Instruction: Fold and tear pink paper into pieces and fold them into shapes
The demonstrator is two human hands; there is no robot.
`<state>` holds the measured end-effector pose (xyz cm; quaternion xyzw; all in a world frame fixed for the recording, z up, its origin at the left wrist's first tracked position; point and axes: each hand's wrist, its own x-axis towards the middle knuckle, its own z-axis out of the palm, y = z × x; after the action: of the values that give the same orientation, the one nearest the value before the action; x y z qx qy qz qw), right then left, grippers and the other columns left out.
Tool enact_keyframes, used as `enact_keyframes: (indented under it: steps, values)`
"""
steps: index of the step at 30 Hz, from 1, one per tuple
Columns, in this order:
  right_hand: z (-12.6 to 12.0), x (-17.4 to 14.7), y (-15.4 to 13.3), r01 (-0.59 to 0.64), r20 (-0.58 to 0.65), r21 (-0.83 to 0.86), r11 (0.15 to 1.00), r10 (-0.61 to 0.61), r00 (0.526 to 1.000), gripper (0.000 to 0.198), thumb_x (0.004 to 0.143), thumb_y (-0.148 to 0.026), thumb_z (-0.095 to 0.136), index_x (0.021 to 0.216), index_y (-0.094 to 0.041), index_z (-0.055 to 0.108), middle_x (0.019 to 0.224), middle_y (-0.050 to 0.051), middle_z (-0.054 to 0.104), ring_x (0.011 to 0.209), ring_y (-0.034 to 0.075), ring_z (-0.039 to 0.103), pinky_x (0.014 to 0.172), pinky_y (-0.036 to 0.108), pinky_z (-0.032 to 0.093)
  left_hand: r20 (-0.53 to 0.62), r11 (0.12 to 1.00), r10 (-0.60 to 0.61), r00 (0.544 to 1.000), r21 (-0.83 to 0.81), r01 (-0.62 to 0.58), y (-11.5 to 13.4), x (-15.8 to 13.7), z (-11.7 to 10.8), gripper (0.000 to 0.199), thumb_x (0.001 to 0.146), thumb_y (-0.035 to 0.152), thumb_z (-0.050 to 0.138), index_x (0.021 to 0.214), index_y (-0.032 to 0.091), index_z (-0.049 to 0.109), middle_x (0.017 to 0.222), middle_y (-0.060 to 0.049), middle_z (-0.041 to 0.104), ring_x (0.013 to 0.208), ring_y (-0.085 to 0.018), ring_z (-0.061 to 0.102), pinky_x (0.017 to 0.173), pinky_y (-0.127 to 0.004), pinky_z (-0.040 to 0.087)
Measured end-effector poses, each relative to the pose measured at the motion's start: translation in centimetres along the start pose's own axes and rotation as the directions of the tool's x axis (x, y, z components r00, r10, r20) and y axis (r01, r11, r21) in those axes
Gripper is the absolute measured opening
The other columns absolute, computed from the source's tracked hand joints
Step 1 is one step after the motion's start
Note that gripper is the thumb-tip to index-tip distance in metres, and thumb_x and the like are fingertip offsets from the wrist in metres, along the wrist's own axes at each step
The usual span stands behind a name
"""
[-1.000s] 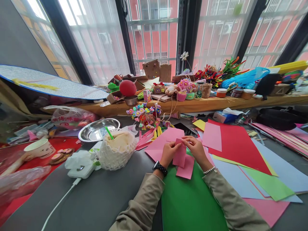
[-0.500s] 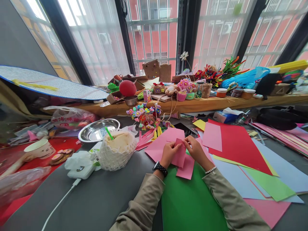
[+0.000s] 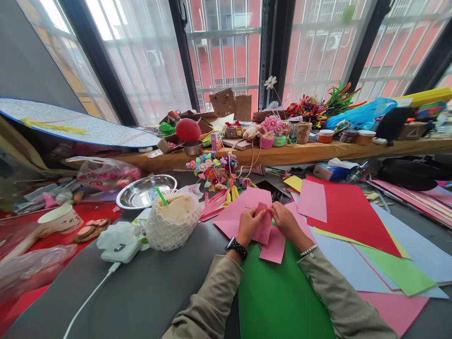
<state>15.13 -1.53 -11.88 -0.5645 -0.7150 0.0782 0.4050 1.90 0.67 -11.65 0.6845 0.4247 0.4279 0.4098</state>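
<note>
Between my two hands is a folded piece of pink paper (image 3: pixel 263 231), raised above the table. My left hand (image 3: pixel 248 225) pinches its left side, thumb on top. At the upper right edge of the same paper, the fingertips of my right hand (image 3: pixel 285 221) are pinched together. A smaller pink paper piece (image 3: pixel 274 247) lies just below, partly over a green sheet (image 3: pixel 282 296). Behind my hands a larger pink sheet (image 3: pixel 231 214) rests on the grey table (image 3: pixel 169 292).
Red paper (image 3: pixel 349 212) and other coloured sheets spread to the right. On the left stand a net-wrapped coconut (image 3: pixel 173 226) with a green straw, a metal dish (image 3: pixel 141 200) and a white device (image 3: pixel 122 252) with a cable. Crochet flowers (image 3: pixel 213 167) sit before the crowded ledge (image 3: pixel 296 151).
Hardly anything differs. Both hands keep hold of the pink paper, with only a slight shift of the fingers, and the whole view has moved a few pixels.
</note>
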Motion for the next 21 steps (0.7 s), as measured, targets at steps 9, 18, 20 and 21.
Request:
enact_keyframes:
  steps: [9, 18, 20, 21]
  values:
    - [0.3, -0.1, 0.3, -0.02, -0.003, -0.006, 1.0, 0.02, 1.0, 0.025, 0.082, -0.031, 0.03, 0.061, -0.023, 0.041, 0.064, 0.003, 0.049, 0.059, 0.017, 0.047, 0.055, 0.029, 0.036, -0.029, 1.0, 0.011, 1.0, 0.026, -0.011, 0.0, 0.1, 0.0, 0.032, 0.069, 0.04, 0.049, 0.051, 0.014, 0.045, 0.048, 0.005, 0.034, 0.05, -0.008, 0.029, 0.046, -0.021, 0.022]
    - [-0.5, 0.0, -0.1, -0.043, -0.005, 0.14, 0.989, 0.044, 0.999, 0.023, 0.079, -0.035, 0.038, 0.064, -0.02, 0.047, 0.066, 0.002, 0.053, 0.062, 0.016, 0.05, 0.057, 0.027, 0.039, 0.018, 1.0, 0.02, 1.0, 0.013, -0.021, -0.1, 0.0, -0.2, 0.032, 0.07, 0.041, 0.048, 0.059, 0.011, 0.054, 0.052, 0.003, 0.043, 0.052, -0.009, 0.034, 0.048, -0.021, 0.026]
    - [-0.7, 0.1, -0.3, -0.051, -0.009, 0.189, 0.981, 0.054, 0.999, 0.02, 0.078, -0.036, 0.041, 0.07, -0.019, 0.05, 0.07, 0.002, 0.055, 0.065, 0.016, 0.052, 0.058, 0.026, 0.04, 0.048, 1.0, 0.028, 0.998, 0.007, -0.028, 0.0, 0.0, -0.1, 0.033, 0.069, 0.041, 0.048, 0.058, 0.011, 0.054, 0.051, 0.003, 0.043, 0.051, -0.009, 0.034, 0.047, -0.021, 0.026]
    - [-0.8, 0.1, -0.3, -0.058, -0.012, 0.21, 0.976, 0.062, 0.998, 0.02, 0.078, -0.035, 0.041, 0.071, -0.019, 0.051, 0.07, 0.003, 0.056, 0.066, 0.015, 0.052, 0.057, 0.026, 0.041, 0.06, 0.999, 0.032, 0.998, 0.004, -0.032, 0.0, 0.0, -0.1, 0.033, 0.069, 0.041, 0.048, 0.058, 0.011, 0.054, 0.05, 0.003, 0.042, 0.05, -0.009, 0.034, 0.047, -0.021, 0.025]
